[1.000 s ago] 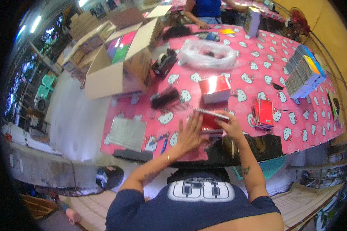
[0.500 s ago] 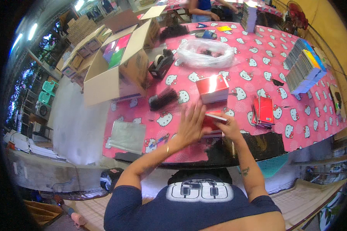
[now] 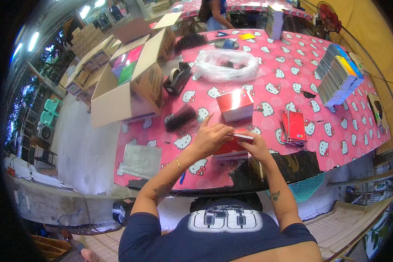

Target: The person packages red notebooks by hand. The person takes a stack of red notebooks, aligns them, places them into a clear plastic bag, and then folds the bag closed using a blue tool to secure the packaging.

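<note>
Hands at the near edge of the tabletop (image 3: 336, 144), covered with glossy pink printed cloth. Thin red booklet (image 3: 242, 136), flat and stiff, held between both hands just above a low red stack (image 3: 229, 150) near that edge. Left hand (image 3: 212, 136) curled over the booklet's left end, fingers bent around it, index finger sticking up. Right hand (image 3: 256, 147) closed on the right end, fingers folded under. Both hands narrow, gripping, almost touching each other.

Further in, toward the middle: shiny red box (image 3: 235, 105), rectangular. Right of the hands, some flat red notebooks (image 3: 293, 126) fanned out. Left of them, black bristly bundle (image 3: 182, 118). Clear plastic sleeve (image 3: 140, 160), smooth and reflecting, at the near left corner. Open brown cardboard carton (image 3: 131, 87) at the left edge, crumpled transparent bag (image 3: 226, 65) behind the box, tall stack of colourful spiral-edged books (image 3: 338, 74) at the right edge.
</note>
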